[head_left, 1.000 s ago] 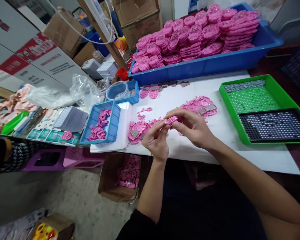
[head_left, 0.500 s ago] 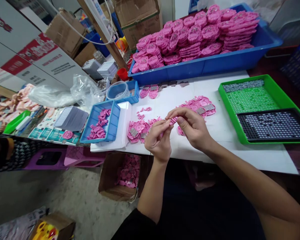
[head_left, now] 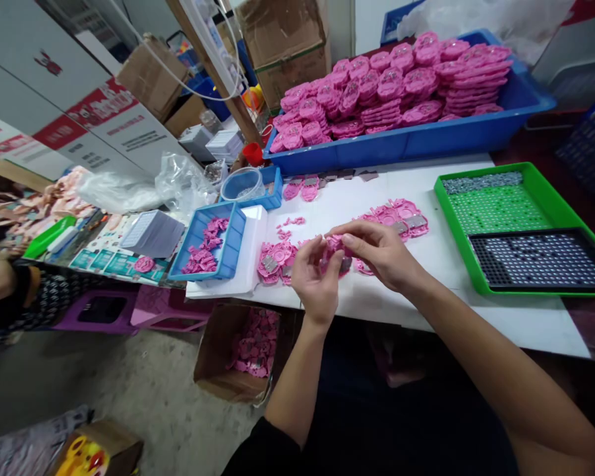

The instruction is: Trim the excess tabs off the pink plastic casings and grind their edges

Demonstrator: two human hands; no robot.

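My left hand [head_left: 316, 281] and my right hand [head_left: 379, 251] meet above the white table [head_left: 426, 311], both gripping one pink plastic piece [head_left: 335, 246] between the fingertips. Most of that piece is hidden by my fingers. Just left of my hands lies a small heap of pink round parts with grey inserts [head_left: 274, 259]. Another cluster of pink parts [head_left: 401, 217] lies beyond my right hand. A few tiny pink bits [head_left: 287, 226] are scattered behind the left heap.
A long blue bin [head_left: 426, 135] stacked with pink parts spans the back. A green tray [head_left: 496, 198] holding a black grid tray [head_left: 540, 258] sits right. A small blue tray of pink bits [head_left: 208, 244] and a blue container [head_left: 245, 185] stand left. A cardboard box [head_left: 238, 357] sits below the table edge. Another person's arm [head_left: 0, 291] shows far left.
My hands have closed in together and lowered slightly; the pink piece is now more enclosed by my fingers. The view has shifted a little downward.
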